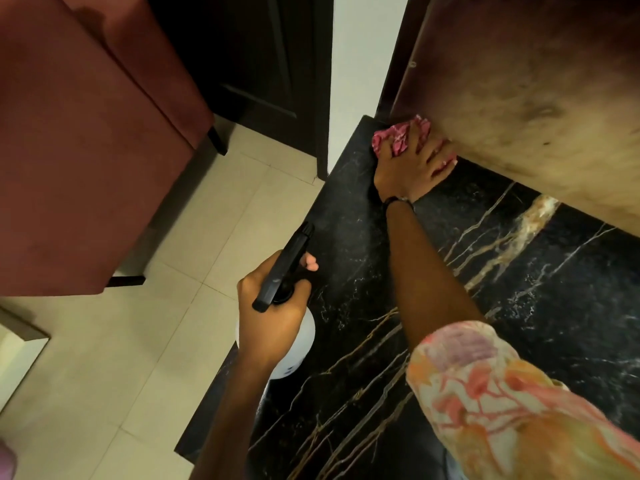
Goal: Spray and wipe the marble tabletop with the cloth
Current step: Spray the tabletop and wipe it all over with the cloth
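The right hand (410, 168) lies flat with its fingers spread over one pink cloth (401, 135), pressing it down onto the black marble tabletop (519, 271) at the far left corner. The cloth is bunched, and it touches the base of the brown wooden panel (519, 98) that stands along the far edge. The right arm is stretched out nearly straight across the tabletop, a dark band (398, 200) at the wrist and a patterned sleeve (485, 393) at the upper arm.

The left hand (273, 317) has its grip closed around the neck of one white spray bottle (298, 344), held upright at the left edge of the tabletop. One fingertip curls over the trigger beneath the black spray head (284, 268), whose nozzle points toward the far corner. The left forearm rises from the near edge, bent in toward the body.

Gold and white veins run across the marble. To the left of the tabletop is a pale tiled floor (138, 358), with one dark red upholstered chair (86, 150) standing on it.
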`<state>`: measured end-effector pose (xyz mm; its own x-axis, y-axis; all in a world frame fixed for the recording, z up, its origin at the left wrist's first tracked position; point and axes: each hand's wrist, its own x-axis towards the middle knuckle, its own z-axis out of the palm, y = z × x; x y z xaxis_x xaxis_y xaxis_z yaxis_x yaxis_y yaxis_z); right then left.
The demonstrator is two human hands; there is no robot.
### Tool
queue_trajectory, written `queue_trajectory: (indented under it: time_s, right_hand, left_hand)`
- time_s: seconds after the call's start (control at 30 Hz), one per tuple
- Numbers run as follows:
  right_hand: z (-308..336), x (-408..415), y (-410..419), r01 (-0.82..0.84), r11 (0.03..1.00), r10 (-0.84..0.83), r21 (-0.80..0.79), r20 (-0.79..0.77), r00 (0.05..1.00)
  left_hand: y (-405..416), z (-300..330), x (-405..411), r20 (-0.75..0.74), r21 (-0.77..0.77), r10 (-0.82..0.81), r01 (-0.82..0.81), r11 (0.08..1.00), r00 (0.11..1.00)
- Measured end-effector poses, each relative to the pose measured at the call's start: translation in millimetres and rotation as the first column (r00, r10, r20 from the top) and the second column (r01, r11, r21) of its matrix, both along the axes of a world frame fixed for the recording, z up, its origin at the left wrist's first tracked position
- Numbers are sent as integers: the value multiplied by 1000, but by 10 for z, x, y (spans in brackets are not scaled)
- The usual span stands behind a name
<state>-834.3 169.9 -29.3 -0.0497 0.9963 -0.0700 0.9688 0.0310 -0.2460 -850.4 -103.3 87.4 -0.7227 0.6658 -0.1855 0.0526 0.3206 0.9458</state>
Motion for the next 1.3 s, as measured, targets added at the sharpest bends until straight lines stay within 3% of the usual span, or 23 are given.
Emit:
queue_trajectory:
  time_s: [0.07,0.13,0.23,0.3,0.47,0.67,0.87,0.97,1.03,1.13,1.23,1.3]
  right_hand:
    - [36,-258,-48,-25,999,26,-31,13,1000]
    - [42,-395,-103,-217,976,217,1,27,976]
    - [6,-152,-118,-526,849,523,54,57,850]
    - [-55,209,-66,-572,816,572,78,32,820]
    - [-56,1329,126,-326,943,328,65,-20,944]
    - [44,2607,350,36,999,-36,40,-6,999]
    - [57,3479,197,420,907,-420,-15,27,907]
    - [55,3548,-167,600,799,-600,-48,7,800]
    - [77,3409,-489,626,779,-627,-42,-14,779]
    - [94,2975,-894,457,889,-458,-17,-28,889]
    - [70,2389,-1236,145,989,-145,-33,11,989]
    - [70,2007,-1541,-93,995,94,-34,17,995]
  left_hand:
    - [-22,-8,-8,12,3,9,-9,1000,1000]
    - [-42,-23,-25,10,-7,12,-12,1000,1000]
    - [-77,-26,-32,-10,-31,12,-12,999,1000]
    - [-111,-20,-20,-30,-45,17,-18,999,999]
    - [-170,24,42,-28,-65,23,-25,998,999]
    - [-194,53,179,-14,-47,-12,11,999,1000]
    - [-223,35,399,-19,-54,-66,65,996,998]
    - [-300,42,483,0,-68,-62,62,996,998]
    - [-393,53,536,26,-90,-56,58,994,998]
    - [-535,51,603,41,-122,-46,50,991,998]
    - [-654,53,675,34,-140,-14,19,990,999]
    - [-754,27,718,48,-129,-22,28,991,999]
